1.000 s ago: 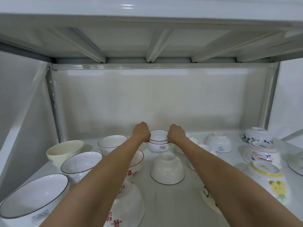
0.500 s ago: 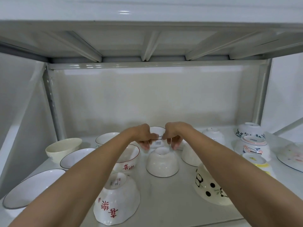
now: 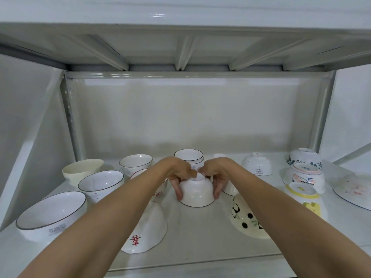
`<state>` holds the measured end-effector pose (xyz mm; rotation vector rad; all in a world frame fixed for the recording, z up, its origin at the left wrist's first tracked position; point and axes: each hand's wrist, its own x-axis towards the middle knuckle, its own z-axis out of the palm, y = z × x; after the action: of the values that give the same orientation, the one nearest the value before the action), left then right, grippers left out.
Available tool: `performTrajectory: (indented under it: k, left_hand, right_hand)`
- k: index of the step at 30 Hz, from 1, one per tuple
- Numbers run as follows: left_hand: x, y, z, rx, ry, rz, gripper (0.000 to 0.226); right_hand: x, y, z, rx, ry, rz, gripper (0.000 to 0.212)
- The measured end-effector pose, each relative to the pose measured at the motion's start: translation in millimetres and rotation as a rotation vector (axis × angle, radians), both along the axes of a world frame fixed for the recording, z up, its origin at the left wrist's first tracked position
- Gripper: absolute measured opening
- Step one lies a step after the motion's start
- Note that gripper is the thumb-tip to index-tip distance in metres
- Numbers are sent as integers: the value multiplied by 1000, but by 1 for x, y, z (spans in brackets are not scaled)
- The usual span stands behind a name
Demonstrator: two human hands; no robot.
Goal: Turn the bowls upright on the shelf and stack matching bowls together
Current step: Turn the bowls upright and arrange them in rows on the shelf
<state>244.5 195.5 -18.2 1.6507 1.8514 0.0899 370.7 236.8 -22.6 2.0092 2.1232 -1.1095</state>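
An upside-down white bowl with a dark rim [image 3: 196, 192] sits mid-shelf. My left hand [image 3: 177, 174] grips its left side and my right hand [image 3: 215, 174] grips its right side, fingers curled down around its wall. Just behind it stands an upright stack of matching dark-rimmed white bowls [image 3: 188, 156]. A red-lettered bowl [image 3: 158, 192] sits upright left of my hands, largely hidden by my left arm, and another red-lettered bowl [image 3: 145, 233] lies inverted nearer the front.
Upright bowls stand at left: a cream one [image 3: 81, 171], speckled ones [image 3: 100, 182] [image 3: 136, 163], a large one [image 3: 51, 214]. Inverted at right: a panda bowl [image 3: 244, 219], a white one [image 3: 258, 164], blue-flowered [image 3: 305, 157], orange-rimmed [image 3: 304, 177], yellow [image 3: 307, 197]. A plate [image 3: 355, 189] lies far right.
Both hands left the stacked bowls at the back and came forward and down onto the inverted white bowl, now gripping its sides.
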Motion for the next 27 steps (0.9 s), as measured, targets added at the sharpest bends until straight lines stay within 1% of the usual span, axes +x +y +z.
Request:
performTrajectory:
  k: [2,6,8,11,13,14,17,19,20,22,23,24,25,27]
  left_hand:
    - [-3,0,-1,18,0,19,51]
    - [-9,-3,-1,-3,-12,3,71]
    - [-7,-8,2,24,-20,6,71]
    - [-9,-14,6,90,-35,37,72]
    - [-12,-20,10,152,-29,56,74]
    - [-13,-25,12,194,-33,60,71]
    - [-14,-38,15,341,-102,35,52]
    - [-17,-43,13,463,-165,24,58]
    - [-20,-44,10,526,-170,17,63]
    - [-24,-49,6,641,-93,-42,67]
    - [-25,-50,3,672,-27,-73,68]
    - [-26,-51,0,687,24,-95,70]
    - [-27,-51,-2,684,46,-107,72]
    - [-27,-52,-4,640,3,-108,70]
  right_hand:
    - [3,-2,0,28,26,-20,47]
    - [8,-8,2,54,73,-11,33]
    - [10,-12,4,77,66,13,24]
    - [14,-16,7,99,61,39,20]
    - [17,-21,9,148,158,11,13]
    - [19,-22,11,166,245,-22,15]
    - [22,-22,17,143,481,-119,26]
    - [27,-18,21,60,583,-178,36]
    - [30,-16,23,-6,620,-191,45]
    - [36,-10,23,-136,649,-181,66]
    - [38,-7,22,-174,642,-168,71]
    - [39,-6,21,-197,626,-158,68]
    - [40,-7,19,-206,606,-147,57]
    - [40,-10,16,-182,565,-127,29]
